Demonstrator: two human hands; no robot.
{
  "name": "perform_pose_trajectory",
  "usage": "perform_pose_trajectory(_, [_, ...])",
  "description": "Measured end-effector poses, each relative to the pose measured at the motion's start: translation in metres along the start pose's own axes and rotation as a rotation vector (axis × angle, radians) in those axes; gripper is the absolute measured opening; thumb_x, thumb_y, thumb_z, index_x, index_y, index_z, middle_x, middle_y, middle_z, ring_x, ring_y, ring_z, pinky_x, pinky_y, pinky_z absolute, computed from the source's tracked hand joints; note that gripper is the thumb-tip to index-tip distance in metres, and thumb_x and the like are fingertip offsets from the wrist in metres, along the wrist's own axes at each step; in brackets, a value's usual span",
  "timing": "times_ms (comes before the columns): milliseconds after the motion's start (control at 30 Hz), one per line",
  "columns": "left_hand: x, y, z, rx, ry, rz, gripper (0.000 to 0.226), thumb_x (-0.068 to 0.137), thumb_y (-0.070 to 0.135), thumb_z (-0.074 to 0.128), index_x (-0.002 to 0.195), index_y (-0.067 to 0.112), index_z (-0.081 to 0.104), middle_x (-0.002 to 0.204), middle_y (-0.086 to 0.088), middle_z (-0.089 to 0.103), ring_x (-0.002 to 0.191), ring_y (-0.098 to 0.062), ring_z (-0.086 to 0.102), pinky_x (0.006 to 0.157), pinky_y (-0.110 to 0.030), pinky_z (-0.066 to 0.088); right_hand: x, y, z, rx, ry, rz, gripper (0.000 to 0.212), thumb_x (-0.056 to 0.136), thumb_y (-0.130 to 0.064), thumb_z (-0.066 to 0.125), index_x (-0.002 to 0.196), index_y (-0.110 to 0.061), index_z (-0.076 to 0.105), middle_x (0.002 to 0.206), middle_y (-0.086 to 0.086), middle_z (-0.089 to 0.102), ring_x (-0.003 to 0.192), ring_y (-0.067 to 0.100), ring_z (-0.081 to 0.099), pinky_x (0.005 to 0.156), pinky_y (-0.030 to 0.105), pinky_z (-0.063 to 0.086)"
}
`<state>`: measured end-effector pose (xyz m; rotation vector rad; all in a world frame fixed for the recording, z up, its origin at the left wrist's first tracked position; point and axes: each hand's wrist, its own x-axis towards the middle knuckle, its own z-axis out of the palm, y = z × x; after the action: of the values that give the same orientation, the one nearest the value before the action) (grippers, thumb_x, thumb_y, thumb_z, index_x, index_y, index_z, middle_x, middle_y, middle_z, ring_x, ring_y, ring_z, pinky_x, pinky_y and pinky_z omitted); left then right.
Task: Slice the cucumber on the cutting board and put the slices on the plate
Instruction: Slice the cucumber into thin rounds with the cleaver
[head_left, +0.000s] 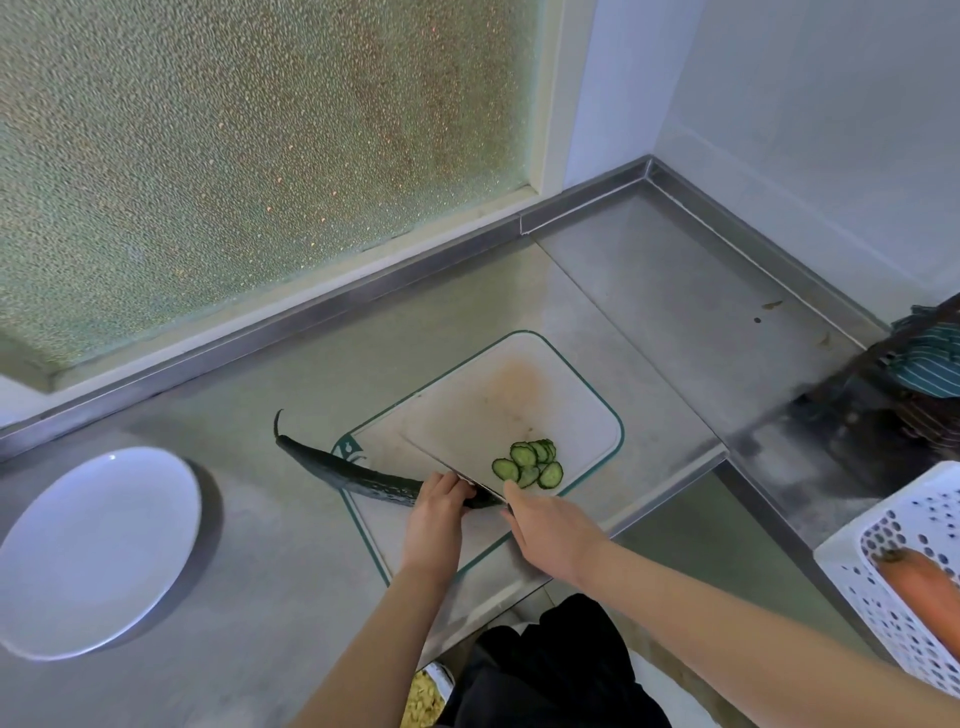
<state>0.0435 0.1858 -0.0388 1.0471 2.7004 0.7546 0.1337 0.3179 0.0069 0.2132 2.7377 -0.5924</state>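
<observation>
The cutting board (519, 395) lay slantwise on the steel tabletop (291, 582). The cucumber (332, 467) rested across the board's left corner, its thin stem end sticking out past the board's left edge onto the tabletop and its cut end on the board. The left hand (436, 514) held the cucumber down near the cut end, with its fingers (444, 484) curled over it. The right hand (550, 535) gripped the knife (452, 466) at the board's near edge; the fingers were clamped round a handle mostly hidden under the hand, and the blade met the cucumber just beside the left fingertips. A small heap of slices (530, 462) lay overlapping on the board to the right of the blade. The white plate (98, 551) sat well to the left of the board. To the board's right stood a white perforated basket (893, 545) with a carrot (919, 577) in it. A striped cloth (930, 358) lay right of the board, farther back.
</observation>
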Motion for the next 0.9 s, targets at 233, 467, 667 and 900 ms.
perform_pose_trajectory(233, [0.000, -0.002, 0.002, -0.034, 0.012, -0.008, 0.027, 0.063, -0.010, 0.071, 0.079, 0.011, 0.063, 0.080, -0.003, 0.061, 0.073, -0.021, 0.052, 0.060, -0.020, 0.036, 0.011, 0.004, 0.003, -0.055, 0.013, -0.025, 0.029, 0.102, -0.027, 0.028, 0.120, -0.006, 0.038, 0.096, 0.017, 0.063, 0.085, 0.034, 0.061, 0.061, 0.032, 0.035])
perform_pose_trajectory(467, [-0.001, -0.004, 0.004, -0.041, 0.020, 0.002, 0.028, 0.063, -0.012, 0.070, 0.079, 0.010, 0.063, 0.078, -0.003, 0.060, 0.072, -0.021, 0.050, 0.060, -0.021, 0.036, 0.022, 0.010, -0.007, 0.103, -0.048, -0.032, 0.024, 0.101, -0.026, 0.032, 0.110, -0.004, 0.040, 0.063, 0.000, 0.041, 0.062, 0.026, 0.045, 0.056, 0.034, 0.033])
perform_pose_trajectory(667, [0.001, -0.002, 0.002, -0.040, 0.047, 0.027, 0.029, 0.061, -0.014, 0.070, 0.078, 0.008, 0.063, 0.077, -0.005, 0.060, 0.075, -0.012, 0.039, 0.067, -0.023, 0.034, 0.023, 0.022, -0.019, 0.151, -0.024, 0.032, 0.023, 0.101, -0.026, 0.033, 0.110, -0.006, 0.040, 0.079, 0.013, 0.056, 0.069, 0.031, 0.053, 0.062, 0.036, 0.038])
perform_pose_trajectory(900, [0.007, 0.007, 0.007, -0.022, 0.048, 0.041, 0.029, 0.058, -0.012, 0.074, 0.078, 0.007, 0.064, 0.076, -0.005, 0.060, 0.075, -0.014, 0.043, 0.068, -0.028, 0.036, 0.017, 0.034, -0.029, 0.188, 0.013, 0.080, 0.020, 0.102, -0.028, 0.034, 0.105, -0.009, 0.041, 0.073, 0.005, 0.052, 0.061, 0.022, 0.049, 0.058, 0.029, 0.036])
